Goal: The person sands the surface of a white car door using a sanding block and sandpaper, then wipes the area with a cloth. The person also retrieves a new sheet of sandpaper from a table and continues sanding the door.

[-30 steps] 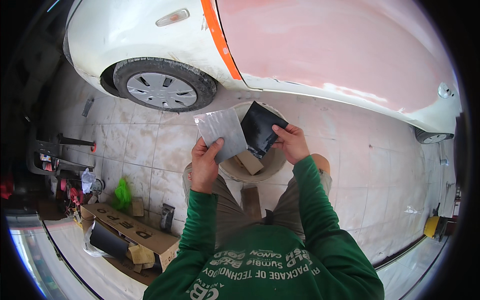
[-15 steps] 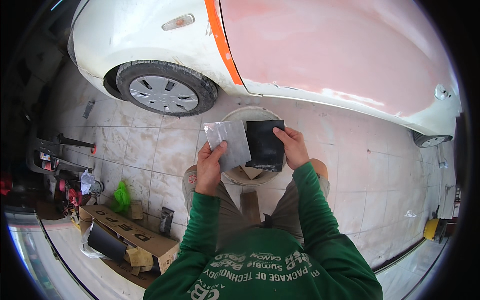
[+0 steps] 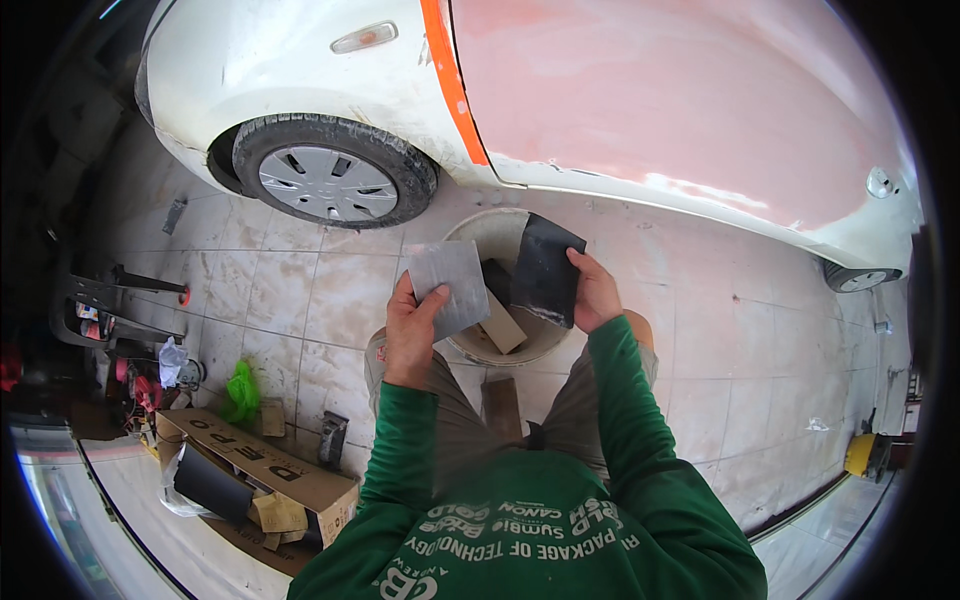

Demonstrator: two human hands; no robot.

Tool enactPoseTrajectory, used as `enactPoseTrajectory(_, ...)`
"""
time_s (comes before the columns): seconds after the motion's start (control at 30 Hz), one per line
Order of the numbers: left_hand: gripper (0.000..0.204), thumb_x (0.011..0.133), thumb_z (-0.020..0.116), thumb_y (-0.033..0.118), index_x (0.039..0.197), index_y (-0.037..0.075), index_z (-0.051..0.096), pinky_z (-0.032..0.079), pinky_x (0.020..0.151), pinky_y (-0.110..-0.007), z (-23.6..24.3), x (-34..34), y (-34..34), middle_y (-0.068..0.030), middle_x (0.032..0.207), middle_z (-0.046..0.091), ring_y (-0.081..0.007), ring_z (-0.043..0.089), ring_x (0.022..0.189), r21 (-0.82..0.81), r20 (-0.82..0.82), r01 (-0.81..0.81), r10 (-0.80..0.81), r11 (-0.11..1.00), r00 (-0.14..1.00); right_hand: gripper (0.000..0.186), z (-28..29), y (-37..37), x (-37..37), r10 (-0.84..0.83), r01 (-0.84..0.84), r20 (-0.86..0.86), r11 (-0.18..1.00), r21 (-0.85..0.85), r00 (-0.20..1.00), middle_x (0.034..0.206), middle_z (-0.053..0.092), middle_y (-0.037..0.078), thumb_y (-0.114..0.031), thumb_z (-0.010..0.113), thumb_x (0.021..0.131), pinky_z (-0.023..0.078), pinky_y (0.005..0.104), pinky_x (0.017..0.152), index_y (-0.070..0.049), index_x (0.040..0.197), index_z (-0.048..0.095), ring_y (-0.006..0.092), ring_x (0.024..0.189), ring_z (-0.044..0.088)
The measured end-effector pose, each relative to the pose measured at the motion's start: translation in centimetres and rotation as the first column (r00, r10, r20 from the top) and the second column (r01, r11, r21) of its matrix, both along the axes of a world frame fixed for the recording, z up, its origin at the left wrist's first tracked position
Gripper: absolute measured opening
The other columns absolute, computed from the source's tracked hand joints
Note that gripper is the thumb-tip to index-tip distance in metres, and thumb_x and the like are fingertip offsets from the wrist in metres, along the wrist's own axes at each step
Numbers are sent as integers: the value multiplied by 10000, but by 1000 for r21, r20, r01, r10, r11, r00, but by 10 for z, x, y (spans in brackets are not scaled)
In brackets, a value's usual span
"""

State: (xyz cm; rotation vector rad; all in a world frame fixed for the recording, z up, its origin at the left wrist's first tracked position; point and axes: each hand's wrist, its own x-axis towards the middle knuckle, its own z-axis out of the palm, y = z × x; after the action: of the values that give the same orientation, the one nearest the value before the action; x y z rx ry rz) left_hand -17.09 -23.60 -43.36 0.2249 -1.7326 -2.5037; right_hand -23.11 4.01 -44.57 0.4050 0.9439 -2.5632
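Observation:
My left hand (image 3: 412, 325) pinches a thin grey rectangular sheet (image 3: 447, 287), thumb on its top face. My right hand (image 3: 597, 288) grips a black sheet of sandpaper (image 3: 547, 268) by its right edge; the sheet is tilted and pale along its lower edge. Both sheets hang apart over a round whitish bucket (image 3: 484, 226) between my knees. Inside the bucket lie a tan block (image 3: 503, 326) and something dark, partly hidden by the grey sheet.
Ahead stands a white car with a wheel (image 3: 335, 172), orange tape (image 3: 455, 85) and a pinkish sanded door panel (image 3: 660, 95). At lower left are an open cardboard box (image 3: 255, 460) and a green plastic bag (image 3: 241, 392). A brown block (image 3: 501, 408) lies between my legs.
The two sheets have moved apart, baring more of the bucket and the tan block. The black sheet has tilted and shifted slightly right; the grey sheet has shifted slightly left.

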Motion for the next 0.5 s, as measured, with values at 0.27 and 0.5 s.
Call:
enactPoseTrajectory(0.27,768,937,604,-88,1618,78,290,535,961,-313,46,20,12,-131,1238,698,-163,671,1103,-30,-7,145,-145,989,989,352,-27,-10,-3,-37,38,72,999,-2,997,1204,715,154,-262,587,1059,581,448,958,-4,1299,584,279,1050,720)
enactPoseTrajectory(0.5,270,982,703,104,1236,13,718,507,931,-276,-9,24,38,-67,1190,715,-136,652,1045,-412,-38,42,-63,910,997,300,-21,-33,-1,-225,224,44,974,27,973,1183,719,121,-223,597,1063,583,446,957,-39,1301,591,264,1052,714)
